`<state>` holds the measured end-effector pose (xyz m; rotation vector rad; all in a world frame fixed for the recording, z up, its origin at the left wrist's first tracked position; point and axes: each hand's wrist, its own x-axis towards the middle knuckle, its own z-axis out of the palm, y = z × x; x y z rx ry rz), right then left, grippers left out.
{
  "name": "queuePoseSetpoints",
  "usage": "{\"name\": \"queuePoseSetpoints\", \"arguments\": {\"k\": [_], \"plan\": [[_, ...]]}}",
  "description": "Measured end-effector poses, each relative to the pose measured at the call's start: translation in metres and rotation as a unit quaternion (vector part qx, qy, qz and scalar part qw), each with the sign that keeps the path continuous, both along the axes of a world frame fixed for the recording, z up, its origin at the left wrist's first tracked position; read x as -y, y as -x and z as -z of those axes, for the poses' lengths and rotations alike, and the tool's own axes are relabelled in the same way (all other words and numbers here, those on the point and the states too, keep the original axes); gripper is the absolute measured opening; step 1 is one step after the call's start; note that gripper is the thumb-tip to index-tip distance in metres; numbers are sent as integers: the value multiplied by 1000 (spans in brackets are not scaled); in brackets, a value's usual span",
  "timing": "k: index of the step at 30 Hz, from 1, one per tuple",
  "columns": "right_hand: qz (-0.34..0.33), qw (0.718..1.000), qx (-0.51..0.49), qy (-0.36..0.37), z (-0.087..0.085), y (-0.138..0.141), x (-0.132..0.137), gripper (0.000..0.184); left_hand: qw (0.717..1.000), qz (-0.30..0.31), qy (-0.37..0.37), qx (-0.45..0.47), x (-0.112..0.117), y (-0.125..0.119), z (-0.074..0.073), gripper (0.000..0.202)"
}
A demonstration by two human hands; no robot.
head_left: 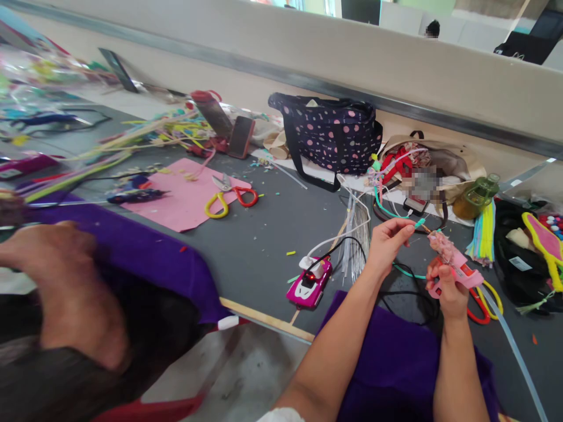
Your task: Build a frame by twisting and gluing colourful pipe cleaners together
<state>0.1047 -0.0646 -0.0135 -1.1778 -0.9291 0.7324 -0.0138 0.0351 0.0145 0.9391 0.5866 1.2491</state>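
Diagonally in right hand [449, 290], pink glue gun [461, 267].

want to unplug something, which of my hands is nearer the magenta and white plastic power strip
Left. The left hand is beyond and right of the power strip; the right hand is farther right.

A long, smooth cream partition [264, 35] with a metallic grey rail [220, 62] slants across the upper frame; a flat dark-grey tabletop [264, 246] spreads mid-frame, mottled grey floor [246, 369] at lower centre.
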Motion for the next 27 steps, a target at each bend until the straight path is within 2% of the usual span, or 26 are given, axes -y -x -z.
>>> {"name": "queuePoseSetpoints", "arguments": {"k": [16, 27], "plan": [[-5, 1000, 2, -22, -4, 1, -1, 36, 1000, -5, 11, 1, 1, 1, -1, 23], [11, 1000, -2, 8, 0, 1, -1, 40, 1000, -4, 6, -4, 1, 1, -2, 22]]}}
